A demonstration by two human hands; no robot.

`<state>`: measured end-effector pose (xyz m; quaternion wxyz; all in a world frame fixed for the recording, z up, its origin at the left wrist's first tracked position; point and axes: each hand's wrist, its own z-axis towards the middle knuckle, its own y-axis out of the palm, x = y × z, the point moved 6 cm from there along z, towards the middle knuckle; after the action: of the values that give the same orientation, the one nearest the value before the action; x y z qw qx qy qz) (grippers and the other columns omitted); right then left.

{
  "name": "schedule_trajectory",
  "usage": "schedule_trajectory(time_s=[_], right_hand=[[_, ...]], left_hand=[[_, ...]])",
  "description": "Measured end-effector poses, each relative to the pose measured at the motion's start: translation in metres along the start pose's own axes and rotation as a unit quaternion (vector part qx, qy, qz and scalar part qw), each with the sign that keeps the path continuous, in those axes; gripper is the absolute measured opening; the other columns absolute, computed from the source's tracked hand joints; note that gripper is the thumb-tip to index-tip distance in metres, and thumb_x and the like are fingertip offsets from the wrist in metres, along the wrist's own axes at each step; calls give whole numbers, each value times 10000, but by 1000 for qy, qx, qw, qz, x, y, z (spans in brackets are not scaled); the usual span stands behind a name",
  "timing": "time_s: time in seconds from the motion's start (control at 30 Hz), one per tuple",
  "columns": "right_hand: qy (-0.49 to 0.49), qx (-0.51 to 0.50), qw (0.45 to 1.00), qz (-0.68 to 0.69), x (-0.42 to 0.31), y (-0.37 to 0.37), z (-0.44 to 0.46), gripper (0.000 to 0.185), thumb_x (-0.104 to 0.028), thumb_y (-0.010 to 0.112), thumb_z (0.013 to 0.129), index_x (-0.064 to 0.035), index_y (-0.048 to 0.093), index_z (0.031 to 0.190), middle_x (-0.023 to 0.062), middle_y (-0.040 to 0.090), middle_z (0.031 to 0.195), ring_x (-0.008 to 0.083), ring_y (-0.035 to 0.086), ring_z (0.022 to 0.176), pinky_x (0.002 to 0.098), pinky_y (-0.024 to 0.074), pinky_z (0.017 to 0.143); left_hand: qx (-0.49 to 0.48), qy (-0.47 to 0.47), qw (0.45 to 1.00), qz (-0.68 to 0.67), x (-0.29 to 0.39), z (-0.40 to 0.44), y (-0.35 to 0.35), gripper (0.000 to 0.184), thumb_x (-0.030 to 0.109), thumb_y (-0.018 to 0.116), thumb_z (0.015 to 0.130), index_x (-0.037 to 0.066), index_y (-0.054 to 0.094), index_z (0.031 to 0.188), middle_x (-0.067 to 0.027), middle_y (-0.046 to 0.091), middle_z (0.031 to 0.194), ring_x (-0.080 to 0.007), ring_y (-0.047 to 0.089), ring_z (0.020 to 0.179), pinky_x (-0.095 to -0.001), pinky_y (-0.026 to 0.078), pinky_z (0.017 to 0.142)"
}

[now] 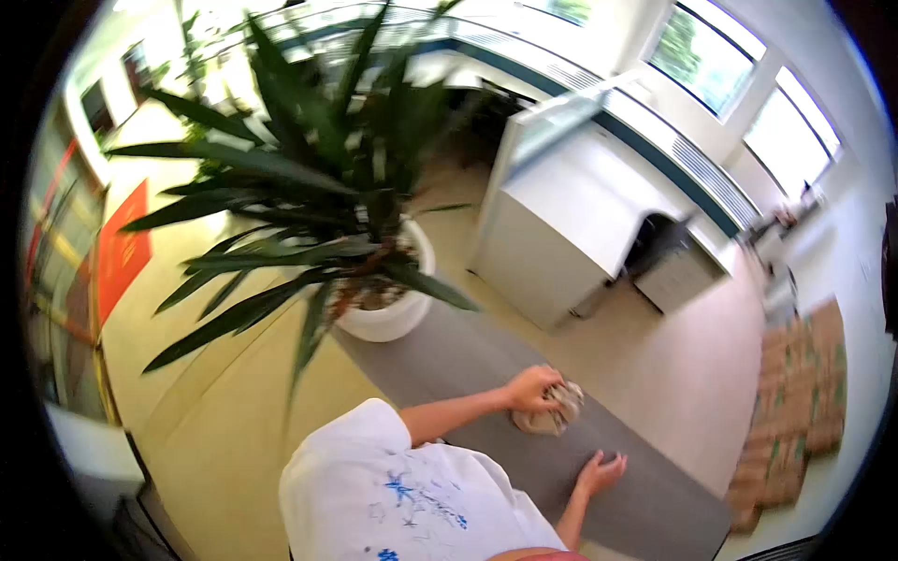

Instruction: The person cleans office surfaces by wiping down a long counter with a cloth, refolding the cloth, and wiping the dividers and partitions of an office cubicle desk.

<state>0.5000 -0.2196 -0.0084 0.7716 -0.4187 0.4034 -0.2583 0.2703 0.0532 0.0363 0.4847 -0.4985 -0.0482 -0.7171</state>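
Note:
My left hand (535, 389) is closed on the top of a small beige crumpled bundle (554, 417), which looks like a cloth or a soft bag. The bundle rests on a long grey counter (505, 355), and blur hides its exact kind. Lower and to the right, my right hand (600, 473) is held over the counter with its fingers apart and nothing in it. A gap separates it from the bundle.
A spiky-leaved plant (346, 159) in a white pot (388, 320) stands at the counter's far end. Beyond the counter are a white desk (580, 224) and a black chair (655, 245). Stacked brown cardboard boxes (795, 402) line the right wall.

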Motion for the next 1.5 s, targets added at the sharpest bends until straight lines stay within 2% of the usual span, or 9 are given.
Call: schedule_trajectory(time_s=[0.07, 0.17, 0.27, 0.33, 0.47, 0.9, 1.0, 1.23, 1.5], right_hand=[[21, -46, 999, -12, 0, 21, 4, 562, -335, 633, 999, 11, 547, 1433, 258, 507, 1561, 438, 455, 1461, 550, 339, 1214], [-66, -56, 965, 249, -84, 27, -9, 524, -412, 541, 1059, -8, 591, 1388, 245, 539, 1529, 419, 510, 1412, 518, 356, 1198], [-215, -24, 930, 298, -224, -3, -50, 436, -383, 564, 1032, -33, 689, 1260, 230, 634, 1411, 400, 566, 1342, 516, 383, 1159], [-280, -112, 920, 249, -262, -10, -66, 377, -359, 578, 1002, -46, 728, 1149, 203, 688, 1301, 373, 599, 1277, 510, 412, 1114], [-409, -102, 871, 252, -292, -21, -75, 319, -313, 580, 955, -48, 747, 1017, 143, 747, 1123, 332, 642, 1162, 492, 453, 1034], [-328, -113, 879, 328, -264, 40, -16, 387, -344, 520, 1036, -25, 720, 1127, 169, 714, 1146, 361, 638, 1112, 479, 480, 1002], [-344, -2, 901, 263, -256, 13, -42, 388, -336, 496, 1024, -23, 724, 1016, 150, 725, 1022, 367, 655, 971, 479, 496, 930], [-299, -129, 904, 277, -242, -28, -66, 354, -318, 525, 988, 0, 678, 981, 189, 670, 977, 393, 607, 948, 503, 463, 887], [-240, -68, 907, 339, -234, 63, 14, 309, -262, 503, 976, -29, 693, 905, 182, 669, 915, 400, 626, 908, 488, 476, 831]], left_hand=[[-26, -23, 999, 26, 17, -6, -7, 495, 473, 790, 840, 81, 700, 1129, -142, 688, 1070, -361, 636, 1054, -486, 491, 931], [-49, -36, 997, 52, 20, -13, 3, 525, 453, 771, 830, 64, 669, 1167, -149, 663, 1149, -364, 606, 1114, -484, 477, 959], [-36, 10, 998, 44, 23, -38, 3, 476, 410, 749, 844, 59, 662, 1154, -152, 658, 1178, -365, 590, 1133, -483, 460, 985], [64, 97, 993, 34, 22, -64, -1, 391, 363, 726, 863, 65, 663, 1108, -150, 660, 1135, -367, 584, 1087, -497, 444, 964], [-2, 44, 998, 52, -2, -72, -4, 335, 319, 694, 862, 75, 662, 1089, -142, 664, 1147, -348, 580, 1125, -493, 423, 1003], [-46, 34, 993, 102, -2, -11, -3, 382, 383, 696, 873, 58, 649, 1068, -123, 631, 1211, -315, 555, 1122, -456, 420, 982], [-33, 78, 990, 110, 12, -29, -3, 416, 375, 745, 802, 75, 662, 1078, -118, 633, 1167, -311, 554, 1114, -457, 434, 963], [28, 41, 995, 87, 49, -69, 10, 376, 364, 695, 852, 44, 694, 1051, -148, 640, 1182, -347, 568, 1168, -502, 430, 1054], [-44, 63, 994, 78, -14, 12, 17, 383, 328, 671, 851, 35, 709, 1094, -178, 662, 1163, -368, 604, 1145, -462, 474, 1037]])
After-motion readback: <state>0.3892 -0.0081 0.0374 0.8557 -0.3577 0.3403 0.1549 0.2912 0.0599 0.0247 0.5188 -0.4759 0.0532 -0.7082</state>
